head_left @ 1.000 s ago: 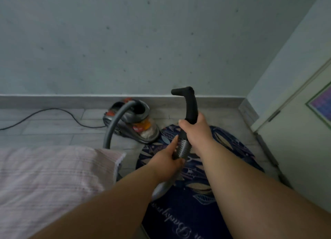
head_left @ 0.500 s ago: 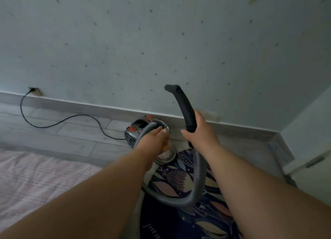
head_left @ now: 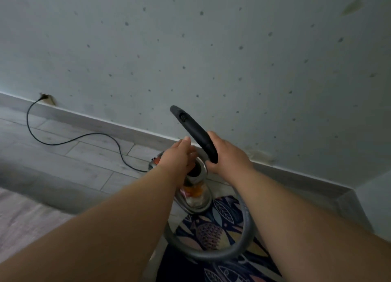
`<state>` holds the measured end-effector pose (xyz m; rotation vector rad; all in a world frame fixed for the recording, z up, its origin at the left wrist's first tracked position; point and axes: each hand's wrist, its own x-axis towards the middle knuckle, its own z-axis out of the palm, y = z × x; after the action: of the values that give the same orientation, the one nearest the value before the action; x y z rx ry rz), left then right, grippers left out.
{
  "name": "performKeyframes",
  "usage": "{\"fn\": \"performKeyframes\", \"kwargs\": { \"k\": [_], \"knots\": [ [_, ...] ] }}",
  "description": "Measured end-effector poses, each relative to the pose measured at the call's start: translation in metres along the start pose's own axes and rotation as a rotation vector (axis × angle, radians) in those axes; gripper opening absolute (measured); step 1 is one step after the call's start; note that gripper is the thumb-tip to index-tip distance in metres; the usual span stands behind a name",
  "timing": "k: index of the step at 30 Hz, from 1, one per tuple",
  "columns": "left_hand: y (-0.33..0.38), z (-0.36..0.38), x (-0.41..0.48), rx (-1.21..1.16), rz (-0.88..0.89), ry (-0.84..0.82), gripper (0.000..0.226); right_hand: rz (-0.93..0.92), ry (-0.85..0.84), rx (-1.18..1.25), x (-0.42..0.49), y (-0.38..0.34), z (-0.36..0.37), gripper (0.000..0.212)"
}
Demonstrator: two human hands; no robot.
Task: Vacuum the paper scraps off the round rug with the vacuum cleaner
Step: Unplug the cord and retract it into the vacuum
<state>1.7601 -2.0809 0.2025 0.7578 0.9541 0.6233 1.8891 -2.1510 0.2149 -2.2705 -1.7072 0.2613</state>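
- Right hand: fingers curled tight round the lower end of the black hose handle, thumb underneath.
- Right forearm comes in from the lower right, stretched forward, with the back of the hand facing the camera.
- Left hand: fingers loosely straight and holding nothing, thumb on top. It reaches out over the top of the vacuum cleaner; can't tell whether it touches.
- Left forearm comes in from the lower left, extended forward, just beside the right hand.
- Handle: long axis diagonal, from the right hand up and to the left. Its open end points up-left at the wall, held in the air above the vacuum.
- Grey hose drops from the handle, loops low over the round rug and curves back up on the left side towards the vacuum, its end hidden by the left arm.
- Vacuum cleaner sits on the floor at the far edge of the rug, near the baseboard, partly hidden by the left hand.
- Rug: dark with a leaf pattern, bottom centre, below both arms.
- Black power cord snakes left across the floor to a wall socket.
- Striped bed cover at lower left.
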Motion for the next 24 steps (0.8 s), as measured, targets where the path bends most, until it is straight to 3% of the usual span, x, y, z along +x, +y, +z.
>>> {"fn": "performKeyframes", "kwargs": {
  "k": [11, 15, 20, 24],
  "knots": [
    [0.062, -0.049, 0.168, -0.216, -0.038, 0.147, 0.048, -0.180, -0.133, -0.182, 0.150, -0.009, 0.056, 0.084],
    [0.074, -0.065, 0.205, -0.323, -0.061, 0.232, 0.030, -0.253, -0.232, -0.181, 0.182, -0.009, 0.078, 0.085],
    [0.072, -0.085, 0.252, -0.334, -0.178, 0.292, 0.019, -0.287, -0.355, -0.110, 0.234, -0.002, 0.101, 0.056],
    [0.059, -0.101, 0.301, -0.310, -0.233, 0.338, 0.020, -0.170, -0.371, -0.008, 0.293, 0.009, 0.128, 0.048]
  ]
}}
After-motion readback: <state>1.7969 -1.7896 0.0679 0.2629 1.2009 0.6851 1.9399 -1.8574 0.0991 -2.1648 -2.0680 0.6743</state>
